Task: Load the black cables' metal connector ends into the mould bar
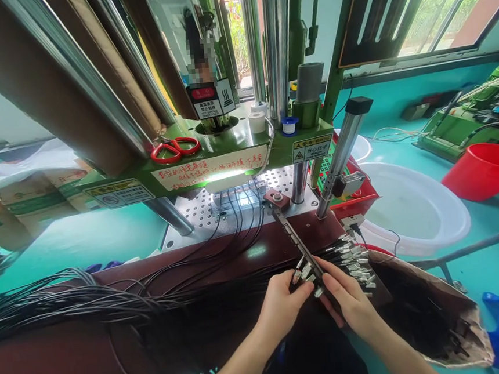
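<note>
My left hand is closed, its thumb and fingers pinching several small silver cable connectors against the near end of a narrow slotted metal bar. My right hand grips the same bar from the other side, fingers wrapped along its edge and underneath. The bar slants away from me, and its far end lies by a small reddish-brown block on the press. Beside my right hand, many cables with silver connector ends lie in a bunch. Long black cables run across the brown table from the left.
Ahead stands a green press with steel columns and hot-surface and hand-crush warning labels. Red-handled scissors rest on it. Black cables lead into its lit mould. An open sack with dark pieces stands at right, near a white tub.
</note>
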### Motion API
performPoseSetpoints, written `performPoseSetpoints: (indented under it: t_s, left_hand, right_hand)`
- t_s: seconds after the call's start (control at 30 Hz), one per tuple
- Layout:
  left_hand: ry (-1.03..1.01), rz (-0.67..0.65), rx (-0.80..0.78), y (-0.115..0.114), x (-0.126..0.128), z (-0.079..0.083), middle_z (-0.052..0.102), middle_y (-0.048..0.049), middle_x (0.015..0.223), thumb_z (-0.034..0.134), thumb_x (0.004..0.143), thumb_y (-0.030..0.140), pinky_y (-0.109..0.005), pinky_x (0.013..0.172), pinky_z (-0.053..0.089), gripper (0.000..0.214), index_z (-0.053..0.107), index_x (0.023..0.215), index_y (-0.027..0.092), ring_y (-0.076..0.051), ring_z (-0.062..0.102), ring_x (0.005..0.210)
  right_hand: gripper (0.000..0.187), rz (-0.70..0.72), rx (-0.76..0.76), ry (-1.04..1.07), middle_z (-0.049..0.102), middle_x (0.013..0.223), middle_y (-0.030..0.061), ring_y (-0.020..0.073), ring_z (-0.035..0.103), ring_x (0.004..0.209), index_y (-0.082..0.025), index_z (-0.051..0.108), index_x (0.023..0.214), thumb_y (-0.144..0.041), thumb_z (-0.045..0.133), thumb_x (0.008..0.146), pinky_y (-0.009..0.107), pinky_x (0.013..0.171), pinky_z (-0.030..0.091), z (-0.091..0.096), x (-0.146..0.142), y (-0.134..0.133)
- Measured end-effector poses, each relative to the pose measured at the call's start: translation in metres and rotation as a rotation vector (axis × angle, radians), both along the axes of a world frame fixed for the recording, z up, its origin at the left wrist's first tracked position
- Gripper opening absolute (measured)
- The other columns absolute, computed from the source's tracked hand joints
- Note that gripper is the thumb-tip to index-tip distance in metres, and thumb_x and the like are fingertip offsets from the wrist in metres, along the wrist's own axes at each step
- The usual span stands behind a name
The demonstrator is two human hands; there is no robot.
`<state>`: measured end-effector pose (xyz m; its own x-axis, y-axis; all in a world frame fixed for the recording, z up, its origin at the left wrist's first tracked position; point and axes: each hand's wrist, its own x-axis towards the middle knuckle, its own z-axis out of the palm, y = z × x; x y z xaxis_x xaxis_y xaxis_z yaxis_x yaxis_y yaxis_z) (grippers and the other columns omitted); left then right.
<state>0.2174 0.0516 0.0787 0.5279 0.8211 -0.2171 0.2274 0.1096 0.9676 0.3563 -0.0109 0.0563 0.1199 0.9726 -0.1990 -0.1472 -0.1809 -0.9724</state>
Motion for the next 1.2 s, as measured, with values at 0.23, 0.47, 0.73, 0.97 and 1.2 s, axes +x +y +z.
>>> performPoseSetpoints:
  t_s: [0.23, 0.47, 0.73, 0.97, 1.2]
  left_hand:
    - [-0.087, 0.018, -0.104, 0.001, 0.001, -0.002, 0.034, 0.0070, 0.049, 0.057, 0.072, 0.029, -0.020, 0.048, 0.025, 0.023, 0.046, 0.057, 0.015, -0.006, 0.028, 0.049]
    - [-0.110, 0.100, -0.083, -0.003, -0.004, -0.005, 0.043, 0.0049, 0.054, 0.056, 0.075, 0.034, -0.019, 0.045, 0.031, 0.023, 0.049, 0.065, 0.015, -0.006, 0.037, 0.047]
    - [-0.390, 0.222, -0.275, 0.001, -0.019, 0.006, 0.036, 0.0060, 0.055, 0.044, 0.083, 0.046, -0.017, 0.041, 0.031, 0.032, 0.049, 0.074, 0.016, -0.006, 0.033, 0.048]
    - [-0.178, 0.226, -0.202, 0.001, -0.012, -0.006, 0.025, 0.0108, 0.049, 0.063, 0.070, 0.045, -0.017, 0.034, 0.014, 0.034, 0.043, 0.065, 0.017, -0.002, 0.017, 0.038]
    - [-0.159, 0.197, -0.207, -0.001, -0.008, -0.005, 0.027, 0.0109, 0.046, 0.064, 0.068, 0.047, -0.017, 0.035, 0.015, 0.036, 0.044, 0.063, 0.017, -0.001, 0.018, 0.037]
  right_hand:
    - [0.056, 0.039, 0.034, -0.124, 0.042, 0.050, -0.0072, 0.0052, 0.035, 0.033, -0.017, 0.034, 0.135, -0.049, 0.037, 0.089, 0.015, 0.030, 0.030, -0.004, -0.002, -0.001]
    - [0.060, 0.028, 0.016, -0.148, 0.043, 0.050, -0.0063, 0.0063, 0.036, 0.033, -0.016, 0.035, 0.135, -0.052, 0.039, 0.087, 0.017, 0.030, 0.028, -0.005, -0.006, -0.002]
    - [0.057, -0.068, -0.030, 0.006, 0.043, 0.047, -0.0071, 0.0051, 0.035, 0.032, -0.018, 0.038, 0.131, -0.051, 0.045, 0.085, 0.015, 0.030, 0.026, -0.001, 0.001, -0.001]
    - [0.061, 0.000, -0.014, 0.003, 0.045, 0.048, -0.0064, 0.0056, 0.035, 0.032, -0.016, 0.039, 0.131, -0.053, 0.045, 0.084, 0.017, 0.030, 0.029, -0.002, 0.002, -0.002]
    - [0.064, 0.060, -0.030, 0.028, 0.048, 0.047, -0.0053, 0.0052, 0.032, 0.029, -0.014, 0.037, 0.132, -0.055, 0.044, 0.083, 0.017, 0.029, 0.023, -0.003, 0.007, -0.002]
